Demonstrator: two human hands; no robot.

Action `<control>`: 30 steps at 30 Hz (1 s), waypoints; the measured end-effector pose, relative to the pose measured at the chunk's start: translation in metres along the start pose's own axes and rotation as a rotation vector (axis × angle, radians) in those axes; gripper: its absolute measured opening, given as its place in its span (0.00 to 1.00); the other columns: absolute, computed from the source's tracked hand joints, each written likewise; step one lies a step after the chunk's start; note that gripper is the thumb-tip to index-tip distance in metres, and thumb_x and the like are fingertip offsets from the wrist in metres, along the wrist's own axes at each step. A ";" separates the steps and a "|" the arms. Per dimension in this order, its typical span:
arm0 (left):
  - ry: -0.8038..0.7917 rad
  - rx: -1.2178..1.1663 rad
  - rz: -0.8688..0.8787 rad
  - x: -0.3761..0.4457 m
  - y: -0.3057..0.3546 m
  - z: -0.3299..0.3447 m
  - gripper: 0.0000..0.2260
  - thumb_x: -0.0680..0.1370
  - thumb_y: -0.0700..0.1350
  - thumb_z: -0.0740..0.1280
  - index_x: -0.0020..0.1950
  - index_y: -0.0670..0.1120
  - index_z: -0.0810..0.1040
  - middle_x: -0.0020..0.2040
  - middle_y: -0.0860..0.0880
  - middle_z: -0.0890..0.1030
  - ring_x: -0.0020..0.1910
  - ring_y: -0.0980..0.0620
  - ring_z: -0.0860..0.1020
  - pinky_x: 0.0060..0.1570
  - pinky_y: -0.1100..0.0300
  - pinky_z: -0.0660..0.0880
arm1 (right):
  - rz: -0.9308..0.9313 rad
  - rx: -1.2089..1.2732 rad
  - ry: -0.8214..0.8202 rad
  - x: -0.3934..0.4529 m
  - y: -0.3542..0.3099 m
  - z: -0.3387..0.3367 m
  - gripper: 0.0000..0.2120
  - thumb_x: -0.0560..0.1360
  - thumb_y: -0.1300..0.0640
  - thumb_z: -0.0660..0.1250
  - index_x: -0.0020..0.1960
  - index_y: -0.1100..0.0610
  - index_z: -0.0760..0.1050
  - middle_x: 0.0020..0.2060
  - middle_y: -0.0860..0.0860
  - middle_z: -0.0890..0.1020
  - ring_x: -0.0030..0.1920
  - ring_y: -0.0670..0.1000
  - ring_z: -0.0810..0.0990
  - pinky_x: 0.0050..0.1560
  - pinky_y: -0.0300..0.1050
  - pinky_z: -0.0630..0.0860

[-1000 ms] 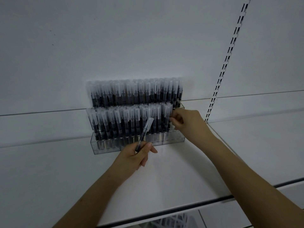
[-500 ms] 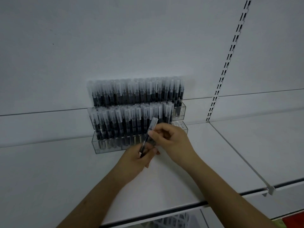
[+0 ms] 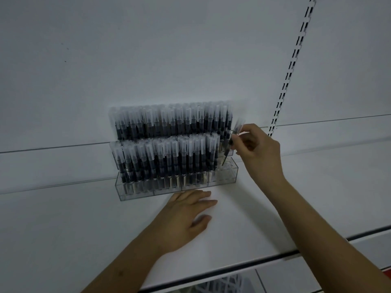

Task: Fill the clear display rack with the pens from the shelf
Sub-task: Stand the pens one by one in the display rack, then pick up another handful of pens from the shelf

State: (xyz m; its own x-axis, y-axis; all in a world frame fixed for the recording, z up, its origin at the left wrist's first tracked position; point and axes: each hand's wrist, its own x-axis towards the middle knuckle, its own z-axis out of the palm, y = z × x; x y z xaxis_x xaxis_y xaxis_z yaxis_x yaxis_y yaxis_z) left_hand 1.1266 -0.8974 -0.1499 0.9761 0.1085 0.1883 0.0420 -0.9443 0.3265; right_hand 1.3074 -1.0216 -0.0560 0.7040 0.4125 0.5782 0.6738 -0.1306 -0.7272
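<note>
A clear tiered display rack (image 3: 229,175) stands against the back wall of the white shelf (image 3: 243,235). Two rows of black pens with clear caps (image 3: 169,153) fill it; the right end of the lower row has open slots. My right hand (image 3: 257,151) pinches one pen (image 3: 231,142) by its upper part, tilted, its lower tip over the open slots at the rack's right end. My left hand (image 3: 186,218) rests flat on the shelf in front of the rack, fingers straight, holding nothing.
A slotted metal upright (image 3: 293,66) runs up the back wall to the right of the rack. The shelf's dark front edge (image 3: 275,258) crosses the lower right. A white lattice basket (image 3: 220,285) shows below the shelf.
The pen passed from my left hand to my right hand, which carried it right and up to the rack's right end. My left hand dropped flat onto the shelf.
</note>
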 end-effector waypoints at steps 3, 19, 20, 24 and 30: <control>-0.013 0.026 0.004 0.001 0.001 0.000 0.22 0.80 0.61 0.50 0.74 0.63 0.62 0.75 0.64 0.60 0.74 0.64 0.55 0.73 0.63 0.49 | -0.042 -0.056 -0.020 0.000 0.004 0.004 0.05 0.78 0.51 0.69 0.48 0.51 0.75 0.38 0.44 0.85 0.40 0.39 0.84 0.48 0.43 0.81; 0.013 0.000 0.003 0.000 0.001 0.000 0.19 0.82 0.59 0.54 0.73 0.63 0.65 0.75 0.64 0.61 0.73 0.64 0.56 0.72 0.61 0.52 | -0.117 -0.406 -0.344 0.004 0.022 0.018 0.11 0.79 0.49 0.66 0.44 0.56 0.76 0.34 0.48 0.80 0.36 0.48 0.78 0.37 0.37 0.72; 0.013 -0.008 -0.003 0.000 0.001 0.000 0.19 0.82 0.59 0.54 0.73 0.62 0.65 0.75 0.64 0.61 0.73 0.65 0.56 0.72 0.62 0.51 | -0.112 -0.464 -0.358 0.003 0.021 0.017 0.12 0.79 0.48 0.66 0.44 0.56 0.76 0.34 0.48 0.79 0.36 0.49 0.78 0.37 0.41 0.73; -0.004 -0.062 -0.026 0.000 0.001 0.000 0.19 0.81 0.58 0.57 0.73 0.61 0.67 0.75 0.63 0.63 0.73 0.67 0.56 0.72 0.65 0.50 | -0.125 -0.588 -0.219 -0.014 0.000 0.007 0.15 0.79 0.41 0.61 0.42 0.50 0.75 0.33 0.44 0.77 0.34 0.46 0.76 0.32 0.41 0.70; 0.230 -0.165 -0.230 -0.026 0.022 -0.043 0.14 0.81 0.53 0.60 0.66 0.56 0.76 0.64 0.59 0.77 0.61 0.65 0.72 0.65 0.69 0.66 | -0.271 0.109 -0.351 -0.011 -0.080 0.026 0.14 0.79 0.41 0.59 0.54 0.47 0.77 0.47 0.39 0.80 0.50 0.39 0.78 0.49 0.32 0.74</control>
State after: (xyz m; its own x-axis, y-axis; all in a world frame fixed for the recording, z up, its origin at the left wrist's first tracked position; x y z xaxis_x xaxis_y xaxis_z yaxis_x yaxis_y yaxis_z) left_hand 1.0925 -0.9080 -0.1078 0.8709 0.3971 0.2895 0.2019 -0.8262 0.5260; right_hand 1.2396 -0.9922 -0.0135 0.3744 0.7017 0.6061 0.7823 0.1119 -0.6127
